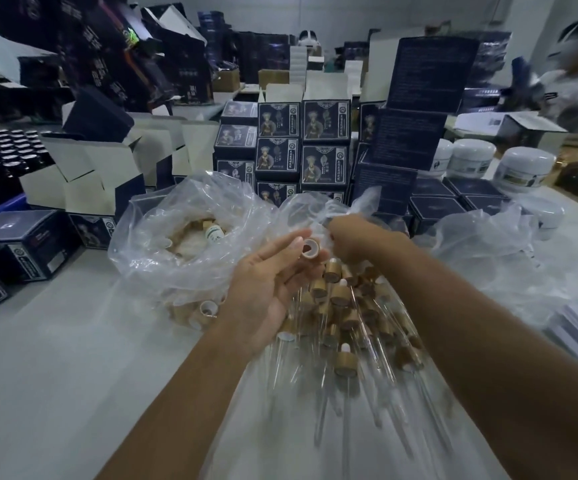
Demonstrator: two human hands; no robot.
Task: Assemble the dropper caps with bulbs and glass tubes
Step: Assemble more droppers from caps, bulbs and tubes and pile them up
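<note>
Finished droppers [344, 348] heaped on worktop [73, 358], tubes pointing toward camera; left hand [266, 285] pinches cap [311, 248], opening up; right hand [356, 237], just beside, grip state unclear.

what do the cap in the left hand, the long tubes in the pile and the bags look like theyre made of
Cap held by the left hand: tan, matt, wood-grain look outside, maybe bamboo or a printed sleeve; white liner inside, likely plastic.
Tubes: clear and thin with sharp glints, probably glass.
Bags: thin clear plastic film, crinkled and glossy.
The right hand grips one bag's edge.
</note>
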